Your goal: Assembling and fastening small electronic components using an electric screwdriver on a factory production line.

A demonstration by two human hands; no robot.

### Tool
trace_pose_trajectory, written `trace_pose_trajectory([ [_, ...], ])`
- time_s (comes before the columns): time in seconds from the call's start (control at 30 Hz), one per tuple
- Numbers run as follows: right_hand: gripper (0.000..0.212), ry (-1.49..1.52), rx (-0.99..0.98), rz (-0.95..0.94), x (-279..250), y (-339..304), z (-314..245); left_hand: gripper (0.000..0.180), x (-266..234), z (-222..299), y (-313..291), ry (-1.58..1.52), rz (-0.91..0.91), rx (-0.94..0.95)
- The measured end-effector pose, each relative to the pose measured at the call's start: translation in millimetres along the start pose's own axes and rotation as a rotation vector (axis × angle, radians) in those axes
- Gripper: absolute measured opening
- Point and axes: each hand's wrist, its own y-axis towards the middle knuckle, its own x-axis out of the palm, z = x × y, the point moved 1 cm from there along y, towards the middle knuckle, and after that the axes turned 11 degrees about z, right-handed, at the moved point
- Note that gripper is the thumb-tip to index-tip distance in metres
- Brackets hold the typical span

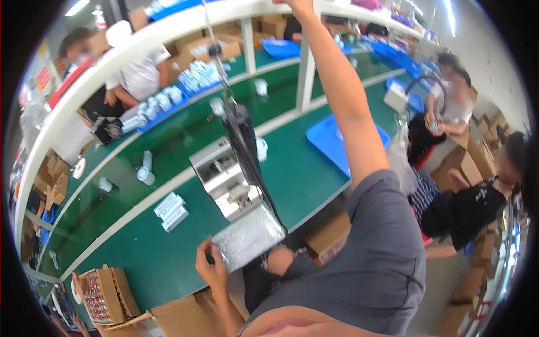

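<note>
My left hand [211, 264] is at the bench's near edge, fingers curved and apart, beside the left edge of a silver foil-like wrapped pad [250, 236]. The fingertips look close to the pad; whether they touch it I cannot tell. Behind the pad stands a pale metal machine [224, 177] with an open-topped housing. A black hanging power tool [240, 132] slants in front of it on a cord. My right arm stretches far up, and my right hand [295, 3] is cut off by the upper edge near the white overhead frame; its fingers are mostly hidden.
Several pale-blue cylindrical parts [171, 210] lie left on the green bench [140, 253]. A blue tray [328, 143] is at right. A cardboard box of small red-and-silver parts [109, 295] stands at lower left. A white post [306, 78] rises beyond. Co-workers sit across and at right.
</note>
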Motion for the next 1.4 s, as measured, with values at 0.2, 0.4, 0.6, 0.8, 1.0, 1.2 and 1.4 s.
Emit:
trace_pose_trajectory([
  [0.2, 0.033, 0.202, 0.218, -0.454, -148.4, -154.6, -48.5, 0.016, -1.2, 1.2, 7.9, -0.012, 0.025, -0.052],
  [0.4, 0.038, 0.448, 0.446, -1.657, -285.1, -321.6, -78.4, 0.020, 9.0, 0.7, 15.7, -0.127, -0.061, -0.250],
  [0.6, 0.032, -0.573, 0.238, -0.199, -332.9, -308.3, 66.4, 0.022, 8.7, -10.1, 16.2, -0.165, -0.083, -0.200],
  [0.8, 0.022, -0.565, 0.195, -0.328, -271.7, -317.8, 62.2, 0.022, 0.5, -12.8, 12.9, -0.147, -0.045, -0.224],
  [1.0, 0.067, -0.367, -0.027, -0.798, -153.1, -368.6, 63.3, 0.021, -2.3, -27.2, 19.8, -0.232, 0.001, -0.277],
  [1.2, 0.061, -0.370, -0.015, -0.850, -134.3, -391.5, 117.1, 0.019, -0.1, -19.1, 18.9, -0.153, 0.009, -0.243],
  [1.4, 0.072, 0.887, 0.727, -0.190, -226.0, -377.3, -44.8, 0.037, -18.9, -22.0, 70.0, 0.419, 0.158, 0.142],
])
